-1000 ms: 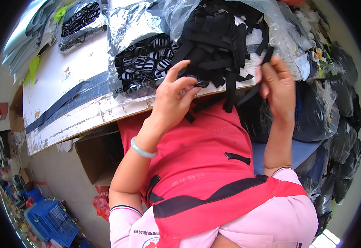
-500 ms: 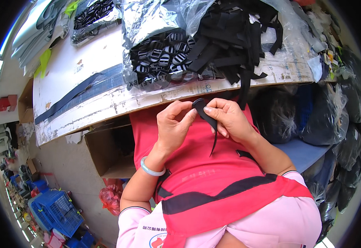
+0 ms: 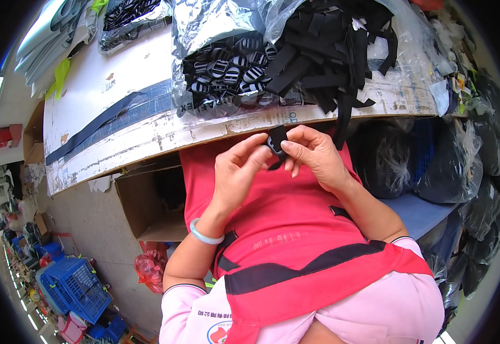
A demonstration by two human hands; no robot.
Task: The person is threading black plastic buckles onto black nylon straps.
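Note:
Just in front of the table's edge, both hands meet over a small black plastic buckle [image 3: 273,144] and a short black webbing strap [image 3: 277,135]. My left hand [image 3: 239,167] pinches the buckle between thumb and fingertips. With thumb and index finger my right hand [image 3: 317,153] grips the strap where it lies against the buckle. Part of the strap shows below the fingers; how far it is threaded through I cannot tell. Beyond my hands lie a clear bag of loose black buckles [image 3: 227,71] and a heap of black straps [image 3: 324,51].
A long dark strip [image 3: 98,127] lies on the worn white tabletop [image 3: 129,71]. Another bag of small black parts [image 3: 132,20] sits at the back left beside folded grey sheets [image 3: 49,40]. Below are an open cardboard box [image 3: 152,221], black bags [image 3: 384,160] and blue crates [image 3: 75,289].
The strap's hanging tail has been drawn up, and its end now stands above my fingers. The buckle shows between my hands. The whole view has shifted slightly.

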